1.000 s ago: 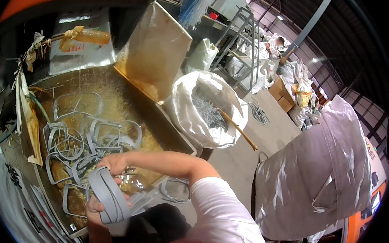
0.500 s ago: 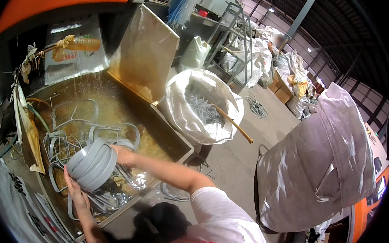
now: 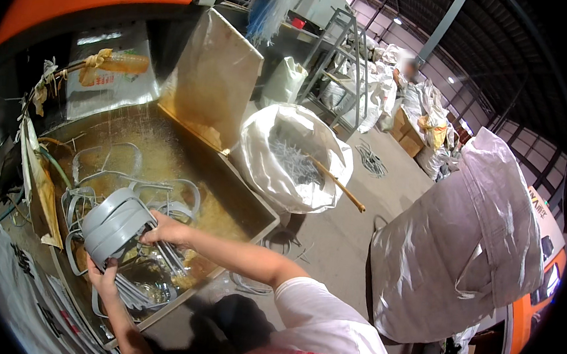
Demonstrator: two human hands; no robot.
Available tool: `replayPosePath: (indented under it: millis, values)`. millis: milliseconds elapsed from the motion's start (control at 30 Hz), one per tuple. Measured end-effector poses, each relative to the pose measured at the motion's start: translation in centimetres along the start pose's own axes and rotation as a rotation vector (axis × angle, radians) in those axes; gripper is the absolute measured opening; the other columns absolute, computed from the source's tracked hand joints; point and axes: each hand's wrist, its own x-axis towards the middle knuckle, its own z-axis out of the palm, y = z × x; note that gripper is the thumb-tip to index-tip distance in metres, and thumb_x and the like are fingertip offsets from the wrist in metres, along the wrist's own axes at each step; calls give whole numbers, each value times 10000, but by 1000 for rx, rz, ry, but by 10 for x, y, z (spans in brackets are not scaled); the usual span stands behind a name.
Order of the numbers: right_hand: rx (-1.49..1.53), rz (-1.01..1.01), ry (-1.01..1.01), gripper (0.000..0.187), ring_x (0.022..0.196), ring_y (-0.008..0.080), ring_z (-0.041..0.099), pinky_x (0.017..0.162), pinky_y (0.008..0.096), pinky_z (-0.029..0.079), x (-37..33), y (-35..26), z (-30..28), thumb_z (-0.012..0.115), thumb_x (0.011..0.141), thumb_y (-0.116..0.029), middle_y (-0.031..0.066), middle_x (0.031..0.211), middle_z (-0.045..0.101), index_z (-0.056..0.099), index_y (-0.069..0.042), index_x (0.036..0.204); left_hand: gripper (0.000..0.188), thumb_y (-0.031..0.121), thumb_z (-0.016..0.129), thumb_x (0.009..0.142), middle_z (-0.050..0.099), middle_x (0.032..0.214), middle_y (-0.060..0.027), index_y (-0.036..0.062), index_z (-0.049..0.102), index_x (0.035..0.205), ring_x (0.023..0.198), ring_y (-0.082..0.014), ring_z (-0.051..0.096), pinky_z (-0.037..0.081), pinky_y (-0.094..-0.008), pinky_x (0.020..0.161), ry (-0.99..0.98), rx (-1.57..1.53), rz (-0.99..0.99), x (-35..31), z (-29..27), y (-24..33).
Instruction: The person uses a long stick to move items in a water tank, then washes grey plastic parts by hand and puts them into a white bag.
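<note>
Both my hands hold a stack of grey curved plastic bands (image 3: 110,225) above a water-filled metal trough (image 3: 243,230). My left hand (image 3: 103,277) is closed on its lower edge, thumb inside the hollow. On the right edge my right hand (image 3: 165,229) grips the bands, its fingertips partly hidden inside. Below and around the stack, more grey plastic strips (image 3: 140,292) and thin looped rods lie in the yellowish water. A wide grey loop (image 3: 190,193) sticks up behind my right hand.
A white woven sack (image 3: 250,142) of grey scraps, a stick (image 3: 343,189) across it, stands beyond the trough. A tall bulky sack (image 3: 436,253) stands at right. A stained panel (image 3: 211,80) rises at the trough's far edge. Farther off are a step ladder (image 3: 343,69) and a person (image 3: 406,70).
The stack has tilted and shifted slightly left and up in my hands, so its hollow side now shows. My right hand has moved left with it, and my left thumb has come into view.
</note>
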Motion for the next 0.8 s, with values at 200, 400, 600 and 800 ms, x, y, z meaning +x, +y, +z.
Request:
replayPosePath:
  millis: [200, 400, 600, 800]
  values:
    - [92, -74, -96, 628, 711, 151, 554, 631, 275, 479, -16, 0, 0, 693, 694, -54, 71, 851, 550, 332, -46, 1208, 599, -50, 565, 691, 540, 1074, -66, -37, 391, 1264, 888, -131, 525, 411, -226, 768, 79, -78, -66, -8, 1, 2]
    - [11, -6, 18, 554, 591, 143, 542, 501, 269, 467, -17, -1, 6, 552, 717, 74, 63, 760, 518, 334, -72, 1205, 572, -44, 574, 701, 560, 957, -67, -31, 396, 1244, 787, -125, 543, 445, -232, 652, 79, -99, -26, 1, -7, -30]
    - [95, -63, 80, 615, 580, 161, 540, 500, 287, 467, -24, -4, -1, 537, 668, 77, 76, 778, 514, 315, -54, 1226, 514, 17, 628, 725, 535, 886, -77, 64, 383, 1175, 620, -172, 565, 475, -269, 492, 108, -22, -457, -14, 38, 35]
    - [129, -98, 93, 602, 582, 154, 539, 514, 279, 469, -22, -2, 2, 539, 663, 78, 75, 781, 521, 330, -41, 1216, 517, -10, 603, 709, 541, 844, -87, 77, 380, 1167, 525, -176, 534, 469, -271, 468, 49, -219, -432, -22, 44, 47]
